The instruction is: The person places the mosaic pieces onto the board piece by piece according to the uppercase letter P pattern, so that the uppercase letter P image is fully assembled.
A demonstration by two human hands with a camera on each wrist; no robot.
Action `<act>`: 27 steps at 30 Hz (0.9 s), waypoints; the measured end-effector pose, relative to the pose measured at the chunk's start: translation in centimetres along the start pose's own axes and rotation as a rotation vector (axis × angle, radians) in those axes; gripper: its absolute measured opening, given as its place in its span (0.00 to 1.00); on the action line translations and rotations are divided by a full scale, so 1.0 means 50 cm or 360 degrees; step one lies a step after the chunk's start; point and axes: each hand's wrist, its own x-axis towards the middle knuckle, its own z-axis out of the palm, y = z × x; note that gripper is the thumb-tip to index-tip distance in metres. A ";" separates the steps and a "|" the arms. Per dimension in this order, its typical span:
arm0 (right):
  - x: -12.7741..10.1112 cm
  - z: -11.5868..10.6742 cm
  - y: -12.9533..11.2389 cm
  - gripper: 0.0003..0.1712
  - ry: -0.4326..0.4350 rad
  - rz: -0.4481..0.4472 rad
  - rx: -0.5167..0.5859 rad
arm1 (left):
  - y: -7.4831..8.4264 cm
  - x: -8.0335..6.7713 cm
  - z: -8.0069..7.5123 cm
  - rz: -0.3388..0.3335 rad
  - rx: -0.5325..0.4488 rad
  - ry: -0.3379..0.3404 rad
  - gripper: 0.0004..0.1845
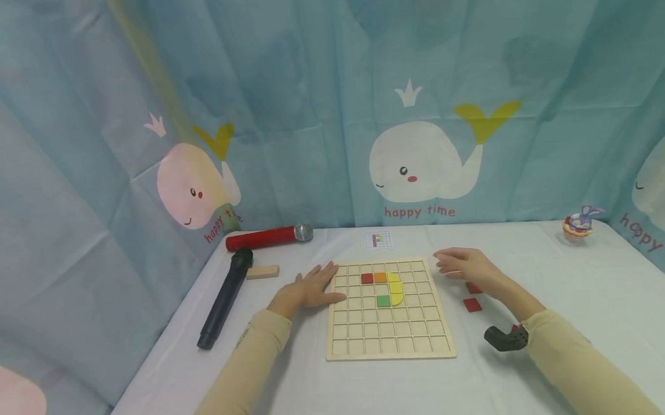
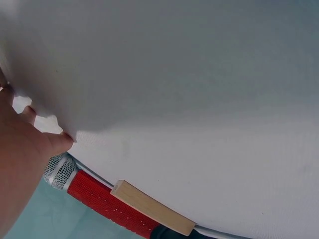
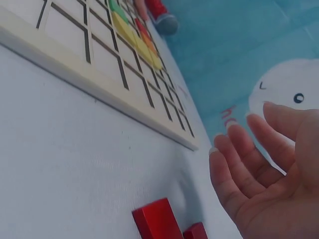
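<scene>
A wooden grid board [image 1: 365,347] lies flat on the table, holding a red square tile [image 1: 367,279], an orange tile [image 1: 380,278], a green tile [image 1: 383,301] and yellow pieces [image 1: 396,289] with rounded ends. My left hand [image 1: 310,289] rests at the board's left edge, fingers spread and straight, the thumb reaching over the rim. Off the upper right corner hovers my right hand [image 1: 467,268], its fingers loosely bent with nothing between them in the right wrist view. Loose red blocks [image 3: 158,219] lie below it, partly hidden by the wrist in the head view.
Left of the board are a red microphone [image 1: 266,237], a black microphone [image 1: 224,301] and a wooden block [image 1: 263,272]. A printed pattern card [image 1: 379,241] lies behind the board. A dark curved piece [image 1: 505,338] sits by the right sleeve; a bunny toy [image 1: 579,224] stands far right.
</scene>
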 end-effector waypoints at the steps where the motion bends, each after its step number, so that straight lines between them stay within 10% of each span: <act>1: -0.001 -0.004 0.002 0.30 -0.0005 -0.0007 0.0017 | 0.000 0.000 0.000 -0.0004 0.0003 -0.0003 0.47; 27: -0.033 -0.068 0.044 0.28 -0.0057 0.0025 -0.0184 | 0.000 -0.001 0.003 -0.0014 -0.0008 0.0004 0.47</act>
